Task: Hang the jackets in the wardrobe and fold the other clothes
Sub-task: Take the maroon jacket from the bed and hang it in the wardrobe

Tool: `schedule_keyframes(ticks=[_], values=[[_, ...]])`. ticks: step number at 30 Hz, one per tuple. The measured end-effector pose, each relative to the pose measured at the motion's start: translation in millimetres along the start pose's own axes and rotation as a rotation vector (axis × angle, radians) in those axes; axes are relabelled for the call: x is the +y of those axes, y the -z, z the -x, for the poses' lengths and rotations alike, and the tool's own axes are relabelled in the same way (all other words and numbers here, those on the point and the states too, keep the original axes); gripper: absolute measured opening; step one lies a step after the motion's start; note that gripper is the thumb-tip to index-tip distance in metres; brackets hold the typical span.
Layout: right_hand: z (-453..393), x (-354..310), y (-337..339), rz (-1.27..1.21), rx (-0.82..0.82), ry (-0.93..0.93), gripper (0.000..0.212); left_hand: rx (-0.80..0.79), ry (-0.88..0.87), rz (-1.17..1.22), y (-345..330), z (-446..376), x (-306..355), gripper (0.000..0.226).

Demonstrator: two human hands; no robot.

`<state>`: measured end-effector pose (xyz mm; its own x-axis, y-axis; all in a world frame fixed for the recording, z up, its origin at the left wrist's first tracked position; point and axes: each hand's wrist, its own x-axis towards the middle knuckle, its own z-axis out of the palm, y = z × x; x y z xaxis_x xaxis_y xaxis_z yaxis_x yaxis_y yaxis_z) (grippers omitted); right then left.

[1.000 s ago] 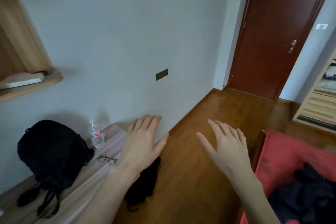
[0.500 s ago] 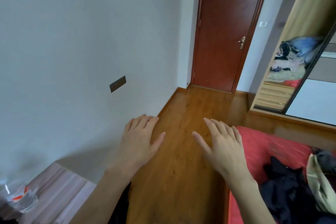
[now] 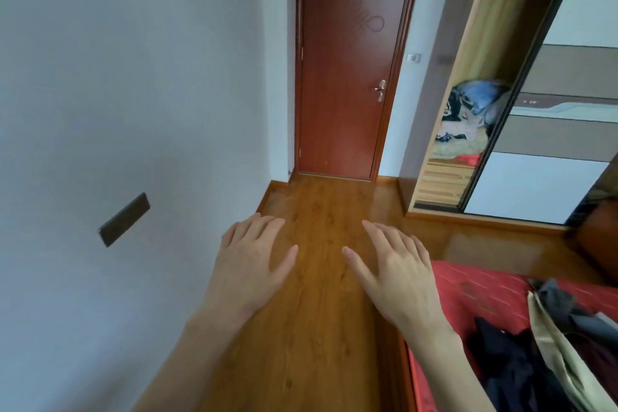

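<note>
Both hands are held out in front of the body, palms down, above the wooden floor. The left hand sits left of centre with its fingers straight and close together and the thumb spread to the right; its grip is fully open and holds nothing. The right hand sits just right of centre with fingers extended and slightly fanned and the thumb spread to the left; its grip is likewise fully open and holds nothing. The two hands are near each other but apart. The clothes to be sorted lie at the near right on a bed with a red cover: a dark garment is heaped near the bed's left edge, a beige garment lies to its right, and a grey garment lies just beyond that. The wardrobe stands at the far right with its sliding door drawn aside, exposing a shelf piled with mixed fabrics. A closed reddish-brown door occupies the far wall, and a dark wall plate is mounted on the left wall.
</note>
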<state>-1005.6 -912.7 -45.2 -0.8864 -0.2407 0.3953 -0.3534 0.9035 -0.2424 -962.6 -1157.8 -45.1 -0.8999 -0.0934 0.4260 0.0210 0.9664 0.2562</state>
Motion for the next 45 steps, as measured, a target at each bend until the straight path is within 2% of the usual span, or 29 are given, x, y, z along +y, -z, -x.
schedule_keyframes(ticks=[7,16,23,36,45], values=[[-75.9,25.9,-31.5,0.048,-0.036,-0.057,0.076,-0.051,-0.051,0.061,-46.7,-95.4,-19.7,0.062],[-209.6,84.4,-87.9,0.047,0.03,-0.15,0.073,-0.102,-0.108,0.075,-134.0,-242.1,-21.6,0.064],[-334.2,149.7,-115.6,0.061,0.066,-0.201,0.075,-0.122,-0.152,0.092,-190.2,-388.1,4.6,0.072],[-514.5,267.5,-142.0,0.151,0.128,-0.316,0.073,-0.113,-0.273,0.199,-298.1,-601.2,55.5,0.066],[-641.1,337.3,-191.2,0.218,0.136,-0.405,0.074,-0.113,-0.401,0.235,-391.5,-753.9,76.3,0.06]])
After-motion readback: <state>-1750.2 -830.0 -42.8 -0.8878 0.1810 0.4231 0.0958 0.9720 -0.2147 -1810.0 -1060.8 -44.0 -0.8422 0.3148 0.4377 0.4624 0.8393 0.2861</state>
